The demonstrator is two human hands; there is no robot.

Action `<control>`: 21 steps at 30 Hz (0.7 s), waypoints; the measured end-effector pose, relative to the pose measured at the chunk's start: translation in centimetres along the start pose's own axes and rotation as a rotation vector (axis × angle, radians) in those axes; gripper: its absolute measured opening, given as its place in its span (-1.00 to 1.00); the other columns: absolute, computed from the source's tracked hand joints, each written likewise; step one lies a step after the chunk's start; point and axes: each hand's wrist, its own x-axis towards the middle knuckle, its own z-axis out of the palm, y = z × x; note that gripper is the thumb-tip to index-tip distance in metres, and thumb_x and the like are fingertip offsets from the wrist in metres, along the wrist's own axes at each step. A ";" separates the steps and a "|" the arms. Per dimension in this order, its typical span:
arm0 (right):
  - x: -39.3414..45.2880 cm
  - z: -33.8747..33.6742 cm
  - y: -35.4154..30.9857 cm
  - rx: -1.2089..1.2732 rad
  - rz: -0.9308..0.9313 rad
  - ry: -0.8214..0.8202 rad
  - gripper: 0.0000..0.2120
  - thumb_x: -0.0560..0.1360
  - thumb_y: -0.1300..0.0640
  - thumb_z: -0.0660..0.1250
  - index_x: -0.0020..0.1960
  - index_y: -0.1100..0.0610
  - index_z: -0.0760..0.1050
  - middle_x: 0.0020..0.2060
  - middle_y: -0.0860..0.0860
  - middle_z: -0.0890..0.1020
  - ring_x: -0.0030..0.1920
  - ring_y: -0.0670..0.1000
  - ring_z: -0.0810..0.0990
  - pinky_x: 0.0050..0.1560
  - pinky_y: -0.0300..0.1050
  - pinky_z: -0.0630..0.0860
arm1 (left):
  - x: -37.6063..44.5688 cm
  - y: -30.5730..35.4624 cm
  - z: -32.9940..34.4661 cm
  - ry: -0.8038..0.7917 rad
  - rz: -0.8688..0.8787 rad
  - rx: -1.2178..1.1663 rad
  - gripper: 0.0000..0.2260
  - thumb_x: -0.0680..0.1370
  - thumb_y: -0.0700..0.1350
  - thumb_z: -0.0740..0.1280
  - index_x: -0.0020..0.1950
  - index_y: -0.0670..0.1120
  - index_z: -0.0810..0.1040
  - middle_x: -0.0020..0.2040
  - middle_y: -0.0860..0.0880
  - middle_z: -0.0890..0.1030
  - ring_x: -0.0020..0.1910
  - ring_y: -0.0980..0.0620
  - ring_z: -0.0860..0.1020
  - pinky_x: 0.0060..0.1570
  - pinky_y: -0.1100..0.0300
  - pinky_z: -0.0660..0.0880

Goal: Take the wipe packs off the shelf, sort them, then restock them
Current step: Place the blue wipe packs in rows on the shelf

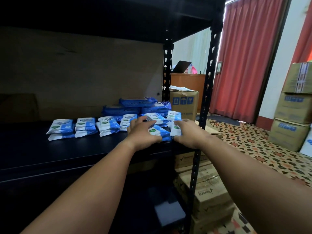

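Both hands on the loose wipe packs at the right end of the black shelf.

Left hand (pixel 143 132) reaches forward, fingers curled over a blue-white wipe pack (pixel 159 131), thumb at its near edge; right hand (pixel 187 132) just beside it at 3 o'clock, fingers and thumb clamped on a small white pack (pixel 175 130). Both forearms stretched out from 6 o'clock. Shelf (pixel 67 152) is dark, on a black slotted upright (pixel 200 115). Stacked white-blue packs (pixel 61 129) in a row at 9 o'clock of the hands; larger dark-blue packs (pixel 137 102) piled behind at 12 o'clock. Patterned tile floor (pixel 253 142) and red curtain (pixel 244 56) at 3 o'clock. Cardboard boxes (pixel 293 112) stacked far right, closed, contents hidden; more boxes (pixel 209 196) under the shelf.
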 end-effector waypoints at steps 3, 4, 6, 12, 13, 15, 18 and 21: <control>-0.5 0.6 -0.2 0.014 0.016 0.052 -0.28 0.55 -0.06 0.38 0.60 0.00 0.14 0.49 0.16 0.32 0.44 0.22 0.36 0.40 0.12 0.41 | -1.1 -0.1 0.3 0.095 0.087 -0.015 -0.37 0.44 0.08 0.48 0.50 0.16 0.41 0.48 0.12 0.27 0.50 0.01 0.09 0.45 0.10 0.05; -0.8 0.8 -0.3 0.026 0.018 0.073 -0.28 0.55 -0.06 0.38 0.60 -0.01 0.13 0.49 0.16 0.32 0.44 0.22 0.36 0.40 0.12 0.41 | -1.6 -0.2 0.5 0.135 0.119 -0.012 -0.37 0.44 0.08 0.48 0.49 0.15 0.41 0.45 0.13 0.29 0.48 0.03 0.11 0.42 0.15 0.04; -1.8 1.2 -0.8 0.049 0.019 0.103 -0.27 0.54 -0.07 0.39 0.60 -0.03 0.11 0.52 0.15 0.27 0.46 0.23 0.33 0.41 0.14 0.40 | -2.8 -0.3 1.1 0.237 0.187 -0.028 -0.39 0.44 0.07 0.48 0.48 0.16 0.41 0.39 0.17 0.31 0.45 0.06 0.14 0.36 0.22 0.02; -6.7 3.1 -1.3 0.084 0.003 0.193 -0.16 0.52 0.08 0.43 0.61 -0.03 -0.02 0.59 0.11 -0.09 0.56 0.24 0.14 0.43 0.10 0.34 | -8.6 0.1 3.9 0.549 0.317 0.002 -0.45 0.42 -0.08 0.48 0.40 0.14 0.47 0.28 0.08 0.42 0.30 0.02 0.31 0.22 0.12 0.23; -7.7 3.7 -1.2 0.104 -0.003 0.214 -0.15 0.51 0.09 0.43 0.61 -0.02 -0.02 0.58 0.11 -0.10 0.57 0.23 0.14 0.44 0.10 0.34 | -9.6 0.1 4.5 0.560 0.323 0.006 -0.47 0.41 -0.09 0.47 0.38 0.12 0.49 0.25 0.08 0.44 0.26 0.01 0.34 0.22 0.09 0.27; -9.8 5.1 -1.1 0.155 -0.007 0.245 -0.17 0.50 0.12 0.44 0.60 -0.01 0.01 0.56 0.10 -0.06 0.52 0.24 0.21 0.43 0.10 0.37 | -11.5 0.0 6.1 0.537 0.319 -0.001 -0.52 0.42 -0.11 0.44 0.33 0.11 0.51 0.16 0.10 0.49 0.20 0.02 0.40 0.19 0.06 0.31; -13.2 8.3 -0.9 0.201 -0.011 0.252 -0.22 0.49 0.14 0.42 0.58 0.00 0.09 0.50 0.08 0.07 0.44 0.19 0.29 0.42 0.05 0.36 | -14.8 -0.9 9.5 0.389 0.283 -0.007 -0.61 0.47 -0.09 0.40 0.28 0.12 0.51 0.05 0.16 0.50 0.13 0.05 0.42 0.12 0.10 0.31; -16.4 12.9 -0.2 0.209 0.035 0.177 -0.29 0.52 0.13 0.40 0.55 -0.01 0.13 0.43 0.04 0.16 0.40 0.11 0.30 0.37 0.01 0.40 | -18.4 -2.7 13.6 0.155 0.174 -0.020 -0.65 0.54 -0.04 0.35 0.32 0.15 0.45 0.08 0.18 0.49 0.15 0.12 0.39 0.21 0.12 0.32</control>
